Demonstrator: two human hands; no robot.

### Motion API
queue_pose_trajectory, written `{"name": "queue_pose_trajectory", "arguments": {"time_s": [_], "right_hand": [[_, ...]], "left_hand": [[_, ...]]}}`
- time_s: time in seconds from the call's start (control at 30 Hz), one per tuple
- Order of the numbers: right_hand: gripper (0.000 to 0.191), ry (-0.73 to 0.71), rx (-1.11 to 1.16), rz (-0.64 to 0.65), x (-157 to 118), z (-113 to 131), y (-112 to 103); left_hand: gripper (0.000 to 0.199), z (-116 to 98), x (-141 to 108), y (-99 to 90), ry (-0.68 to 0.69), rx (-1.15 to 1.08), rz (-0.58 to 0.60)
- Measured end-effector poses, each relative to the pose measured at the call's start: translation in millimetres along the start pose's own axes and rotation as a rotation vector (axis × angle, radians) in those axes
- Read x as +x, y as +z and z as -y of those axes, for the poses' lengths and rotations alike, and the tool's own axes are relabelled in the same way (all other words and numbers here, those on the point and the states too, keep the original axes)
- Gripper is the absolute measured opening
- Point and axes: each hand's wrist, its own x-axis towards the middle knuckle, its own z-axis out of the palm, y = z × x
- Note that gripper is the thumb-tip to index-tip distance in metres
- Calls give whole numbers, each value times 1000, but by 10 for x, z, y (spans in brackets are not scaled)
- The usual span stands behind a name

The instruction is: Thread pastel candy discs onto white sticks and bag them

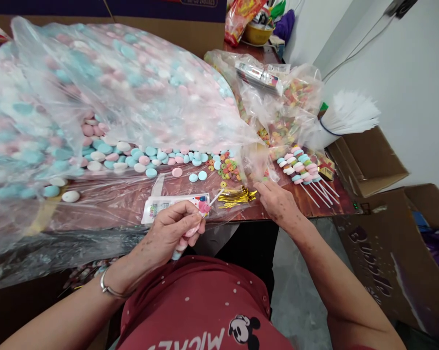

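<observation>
My left hand (179, 226) is closed around a candy skewer (204, 207) with pink, white and blue pieces, its white stick pointing up to the right. Beneath that hand lie printed wrappers (157, 205). My right hand (278, 201) rests at the table edge, fingertips bent at the clear plastic; whether they pinch anything is hidden. Just left of it sits a bundle of gold twist ties (237, 195). Small ring candies (228, 167) lie behind the ties. Several finished skewers (299, 165) are piled to the right.
A huge clear bag of pastel candies (132, 87) covers the left and back. Behind on the right are a bag of ring candies (295, 92), a tub of white sticks (350, 114) and cardboard boxes (372, 262) beside the table.
</observation>
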Motion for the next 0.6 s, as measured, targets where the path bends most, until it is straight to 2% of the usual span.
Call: {"name": "queue_pose_trajectory", "arguments": {"time_s": [0.13, 0.27, 0.37, 0.6], "right_hand": [[27, -54, -1, -68, -26, 9, -19], [27, -191, -24, -188, -6, 9, -50], [24, -265, -14, -197, 20, 3, -31], [23, -171, -40, -220, -50, -35, -101]], "left_hand": [[27, 7, -9, -32, -7, -14, -8], [28, 7, -14, -27, -1, -32, -2], [26, 13, -15, 2, 6, -35, 12], [24, 32, -15, -1, 55, -28, 27]]}}
